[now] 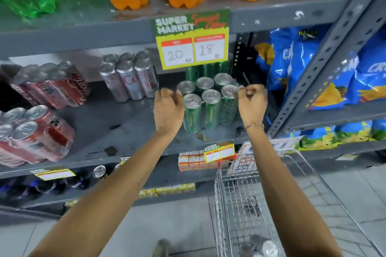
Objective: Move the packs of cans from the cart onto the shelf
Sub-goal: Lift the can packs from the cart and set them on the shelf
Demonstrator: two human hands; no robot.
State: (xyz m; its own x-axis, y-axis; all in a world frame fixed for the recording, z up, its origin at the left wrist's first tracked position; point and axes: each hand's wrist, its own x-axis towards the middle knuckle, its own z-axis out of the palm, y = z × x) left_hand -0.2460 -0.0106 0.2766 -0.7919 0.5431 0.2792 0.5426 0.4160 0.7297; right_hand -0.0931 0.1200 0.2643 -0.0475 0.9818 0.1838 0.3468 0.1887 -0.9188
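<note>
1. The pack of green cans [205, 104] stands upright on the shelf [125, 131], just below the yellow price sign [193, 38]. To finish well, I would nudge it back squarely under the sign, away from the shelf edge.
2. The left hand [168, 110] is half-open, fingers curled against the pack's left side.
3. The right hand [251, 102] is loosely fisted at its right side; whether it pinches the wrap I cannot tell.
4. More cans [261, 247] wait in the cart [292, 173] below the sign.
</note>
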